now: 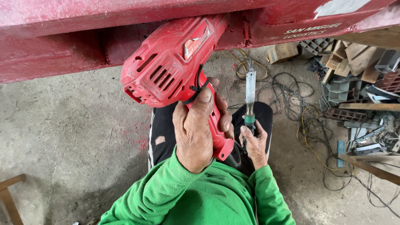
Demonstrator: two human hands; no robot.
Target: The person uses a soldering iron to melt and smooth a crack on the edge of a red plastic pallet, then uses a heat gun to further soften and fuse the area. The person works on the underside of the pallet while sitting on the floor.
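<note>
I saw my left hand point(195, 133) wrapped tight round the grip of a red power drill point(175, 66), thumb laid up along the back of the handle and fingers curled round its front. The drill's casing was ribbed moulded plastic, dusty and scuffed, with slotted vents at the rear and a black strap looped about the neck of the handle. Its nose pointed up and away into the underside of a red steel beam point(62, 46), whose paint looked chalky and chipped, with rust showing along the welded seams; the tip itself was hidden from me against the metal.

My right hand point(255, 143) was closed round the dark handle of a slim hand tool point(250, 89), held upright just beside the drill's handle. It had a green collar above the fist, a long pale, paint-smeared shaft and a narrow metal point; I could not tell exactly what sort of tool it was.

Both forearms wore green fleece sleeves point(208, 200), soft and nubbly, over dark trousers point(162, 133). The concrete floor point(62, 137) below was grey, rough and speckled with red dust. To the right lay tangled black and yellow cables point(291, 96) and a heap of wood blocks and metal scraps point(354, 71)
</note>
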